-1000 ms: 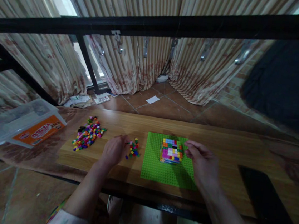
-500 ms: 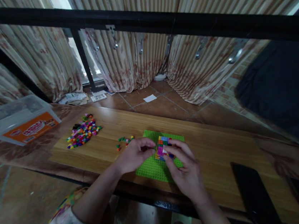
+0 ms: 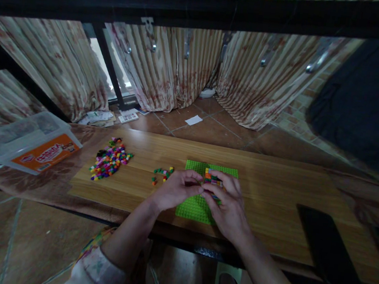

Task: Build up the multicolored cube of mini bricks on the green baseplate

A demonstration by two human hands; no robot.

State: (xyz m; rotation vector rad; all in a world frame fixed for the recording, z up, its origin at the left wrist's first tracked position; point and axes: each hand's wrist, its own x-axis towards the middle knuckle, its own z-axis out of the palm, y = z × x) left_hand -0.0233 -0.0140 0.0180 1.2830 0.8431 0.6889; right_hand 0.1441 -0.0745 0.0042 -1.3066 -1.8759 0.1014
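A green baseplate (image 3: 191, 206) lies on the wooden table with a multicoloured brick block (image 3: 212, 177) standing on it. My left hand (image 3: 173, 190) and my right hand (image 3: 228, 205) meet over the plate, fingertips pinched together at the block's near left side. Their fingers cover most of the block; what they pinch is too small to make out. A few loose bricks (image 3: 161, 173) lie just left of the plate, near my left hand. A bigger pile of coloured bricks (image 3: 109, 165) sits farther left.
A clear plastic box with an orange label (image 3: 29, 146) stands at the table's left end. A dark flat slab (image 3: 329, 253) lies at the right. A black metal frame (image 3: 204, 11) crosses overhead. Curtains and a tiled floor are beyond the table.
My left hand left the small loose bricks and came right onto the plate. My right hand moved from the block's right side to meet it. Both now pinch at the block.
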